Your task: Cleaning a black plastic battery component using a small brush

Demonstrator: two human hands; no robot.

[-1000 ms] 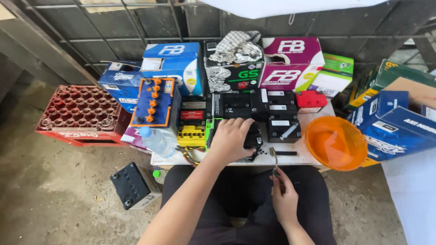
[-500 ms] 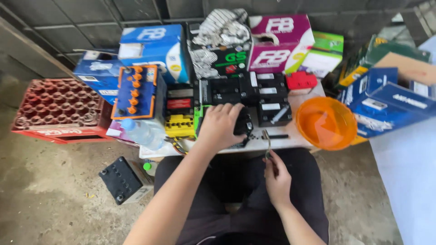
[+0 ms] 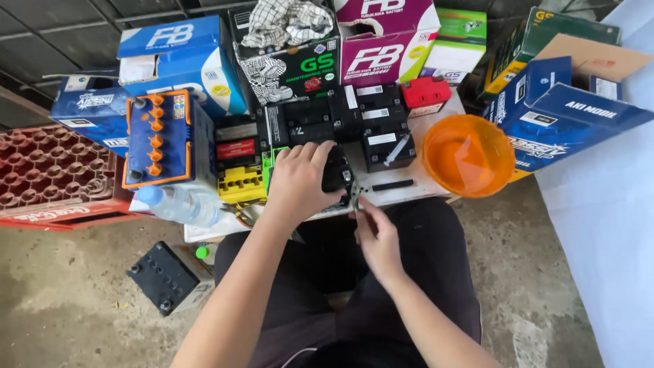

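Note:
My left hand (image 3: 300,180) lies flat over a small black battery (image 3: 337,170) at the front edge of a low white table (image 3: 415,194), gripping its top. My right hand (image 3: 377,235) is just below the table edge, fingers pinched on a thin metal tool (image 3: 357,206) whose tip touches the battery's front side. More black batteries (image 3: 361,119) stand in a row behind it. One of them carries a white syringe (image 3: 397,148). A small black strip (image 3: 392,185) lies on the table to the right.
An orange bowl (image 3: 467,155) sits at the table's right end. Cardboard battery boxes (image 3: 381,48) line the back and right. A large white battery with an orange-capped blue top (image 3: 163,140), a plastic bottle (image 3: 178,203) and a red crate (image 3: 51,177) stand left; a black battery (image 3: 163,276) lies on the concrete floor.
The view has tilted down and drawn closer. My right hand has risen from my lap to the battery's front edge with the tool. My left hand stays on the battery.

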